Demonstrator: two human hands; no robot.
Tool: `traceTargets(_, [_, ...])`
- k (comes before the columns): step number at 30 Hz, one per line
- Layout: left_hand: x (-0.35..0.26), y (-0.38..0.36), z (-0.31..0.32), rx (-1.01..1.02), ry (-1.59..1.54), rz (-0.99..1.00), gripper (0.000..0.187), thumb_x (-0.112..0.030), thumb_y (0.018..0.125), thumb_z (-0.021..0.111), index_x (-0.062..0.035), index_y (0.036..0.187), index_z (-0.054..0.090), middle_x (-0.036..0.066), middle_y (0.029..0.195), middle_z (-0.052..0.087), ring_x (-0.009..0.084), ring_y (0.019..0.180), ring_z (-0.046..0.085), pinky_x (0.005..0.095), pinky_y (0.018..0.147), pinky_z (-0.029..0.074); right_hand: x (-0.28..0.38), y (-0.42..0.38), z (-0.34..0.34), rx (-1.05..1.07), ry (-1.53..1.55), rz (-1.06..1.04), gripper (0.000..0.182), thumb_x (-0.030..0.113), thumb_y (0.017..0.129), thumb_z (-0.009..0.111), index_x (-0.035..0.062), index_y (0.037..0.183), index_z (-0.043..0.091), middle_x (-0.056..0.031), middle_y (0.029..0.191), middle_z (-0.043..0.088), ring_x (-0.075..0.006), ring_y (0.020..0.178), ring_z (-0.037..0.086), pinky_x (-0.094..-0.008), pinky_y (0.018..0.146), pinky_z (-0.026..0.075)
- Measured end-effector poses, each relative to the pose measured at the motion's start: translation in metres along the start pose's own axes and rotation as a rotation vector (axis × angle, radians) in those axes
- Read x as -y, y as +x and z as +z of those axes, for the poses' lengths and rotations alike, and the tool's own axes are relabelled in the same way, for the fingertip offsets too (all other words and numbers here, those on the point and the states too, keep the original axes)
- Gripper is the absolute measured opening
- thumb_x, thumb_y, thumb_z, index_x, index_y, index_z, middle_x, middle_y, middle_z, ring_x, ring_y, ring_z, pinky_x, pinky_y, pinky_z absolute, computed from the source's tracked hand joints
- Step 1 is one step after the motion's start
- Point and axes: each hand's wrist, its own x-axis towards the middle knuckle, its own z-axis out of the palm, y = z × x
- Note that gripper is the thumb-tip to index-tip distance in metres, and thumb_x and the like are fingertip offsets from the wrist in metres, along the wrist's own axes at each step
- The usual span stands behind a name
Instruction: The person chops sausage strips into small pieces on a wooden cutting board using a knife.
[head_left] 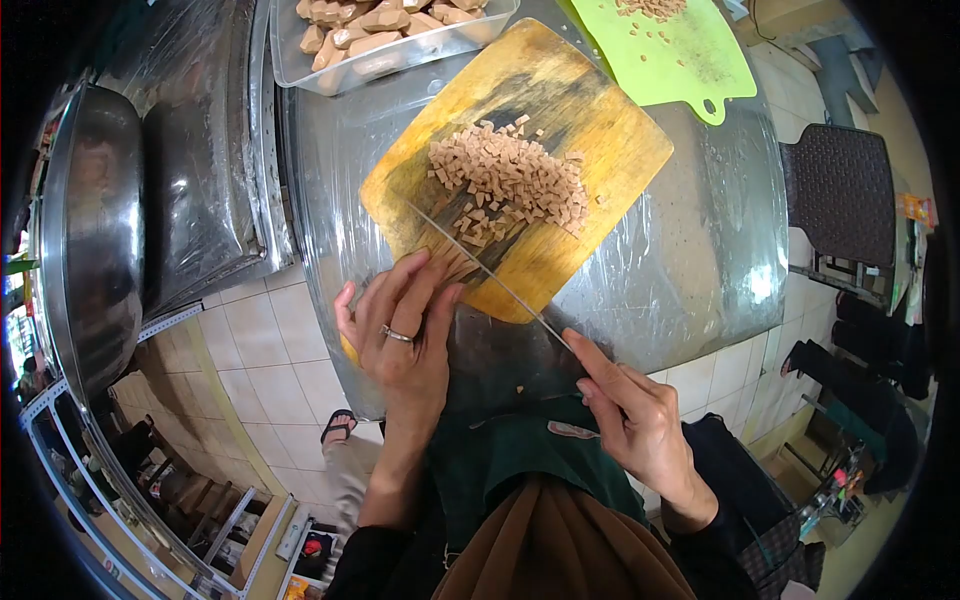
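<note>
My right hand grips a kitchen knife at its handle end, index finger stretched along the top. The thin blade points up and left across the near end of a worn wooden cutting board. Just left of the blade, the bent fingers of my left hand press on pinkish-brown food strips, partly hidden beneath the fingertips. A ring is on one finger. Beyond the blade lies a heap of small diced pieces in the same pinkish-brown colour.
A clear plastic container of chunky brown pieces stands at the back left. At the back right, a green cutting mat bears chopped bits. Plastic film covers the metal table. A large metal bowl and a dark woven chair flank it.
</note>
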Motion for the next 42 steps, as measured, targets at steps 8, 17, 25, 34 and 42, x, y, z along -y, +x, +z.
traceTargets(8, [0.0, 0.0, 0.006, 0.004, 0.072, 0.045, 0.026, -0.005, 0.084, 0.081, -0.0097, 0.11, 0.079, 0.002, 0.113, 0.077, 0.0198, 0.111, 0.066, 0.0449, 0.115, 0.032, 0.004, -0.003, 0.004, 0.032, -0.045, 0.011, 0.059, 0.001, 0.093, 0.071, 0.0155, 0.149, 0.057, -0.0065, 0.066, 0.051, -0.0204, 0.054, 0.054, -0.0389, 0.053, 0.052])
traceTargets(17, [0.001, -0.001, 0.008, -0.002, 0.082, 0.04, 0.023, -0.003, 0.084, 0.081, -0.0093, 0.106, 0.078, 0.003, 0.111, 0.077, 0.0218, 0.11, 0.067, 0.0476, 0.117, 0.03, 0.007, -0.001, 0.002, 0.087, -0.11, 0.023, 0.066, 0.003, 0.092, 0.073, 0.0181, 0.153, 0.053, -0.0069, 0.068, 0.049, -0.0233, 0.054, 0.053, -0.0392, 0.053, 0.052])
traceTargets(25, [0.002, 0.001, 0.008, 0.007, 0.073, 0.023, 0.025, -0.01, 0.083, 0.084, -0.0142, 0.107, 0.08, -0.004, 0.111, 0.077, 0.0173, 0.105, 0.066, 0.0478, 0.119, 0.025, 0.005, 0.017, 0.01, 0.094, -0.194, 0.016, 0.064, 0.004, 0.093, 0.071, 0.0182, 0.153, 0.052, -0.0099, 0.067, 0.052, -0.0289, 0.055, 0.058, -0.0413, 0.054, 0.053])
traceTargets(34, [-0.004, 0.004, 0.006, 0.006, 0.064, -0.073, 0.018, -0.015, 0.087, 0.081, -0.0172, 0.105, 0.081, -0.008, 0.105, 0.076, 0.0139, 0.106, 0.063, 0.05, 0.121, 0.016, -0.005, 0.025, 0.011, 0.004, -0.098, -0.063, 0.061, 0.002, 0.094, 0.07, 0.0149, 0.151, 0.053, -0.0114, 0.066, 0.055, -0.0274, 0.054, 0.058, -0.0416, 0.053, 0.052])
traceTargets(42, [-0.003, 0.002, 0.007, -0.018, 0.028, -0.103, 0.02, -0.013, 0.083, 0.084, -0.0178, 0.102, 0.081, -0.008, 0.104, 0.077, 0.014, 0.106, 0.064, 0.0507, 0.122, 0.016, 0.013, 0.005, 0.005, 0.056, -0.058, 0.036, 0.057, -0.008, 0.089, 0.069, 0.0069, 0.144, 0.061, -0.016, 0.073, 0.064, -0.0262, 0.057, 0.059, -0.0362, 0.058, 0.05])
